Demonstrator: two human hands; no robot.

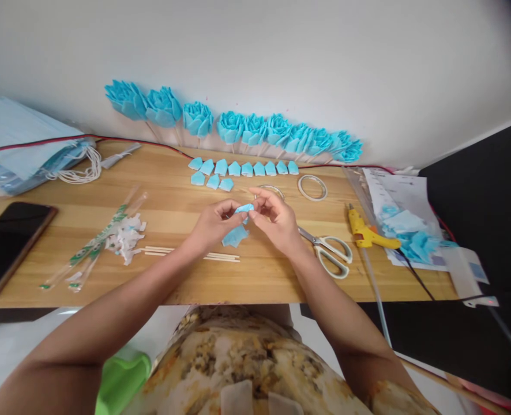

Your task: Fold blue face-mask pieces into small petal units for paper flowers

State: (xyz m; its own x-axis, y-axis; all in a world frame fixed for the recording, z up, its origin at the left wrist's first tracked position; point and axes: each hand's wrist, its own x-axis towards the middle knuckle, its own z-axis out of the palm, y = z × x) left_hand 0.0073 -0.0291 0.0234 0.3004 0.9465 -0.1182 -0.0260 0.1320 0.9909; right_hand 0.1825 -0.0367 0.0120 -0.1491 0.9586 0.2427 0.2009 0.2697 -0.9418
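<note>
Both forearms reach in from the near edge of the counter (173, 190) and angle toward each other. Thin wooden sticks (221, 256) lie just nearer than the left wrist. The wrists are lifted off the wood and bent slightly inward, so the left hand (214, 222) and right hand (277, 222) meet fingertip to fingertip.

Each hand is closed in a light pinch on the same blue piece (237, 234). Its upper fold sits between thumbs and forefingers, and a loose flap hangs below; whether the flap touches the counter I cannot tell. To my eye, the fold goes best with both pinches close together, edges matched and the crease pressed firmly without crushing the soft material.

Scissors (331, 251) lie just right of the right hand, with a yellow glue gun (368, 233) further right. Beyond the hands are rows of folded blue petals (242, 169). Farthest off, blue flowers (238, 128) lean against the wall.
</note>
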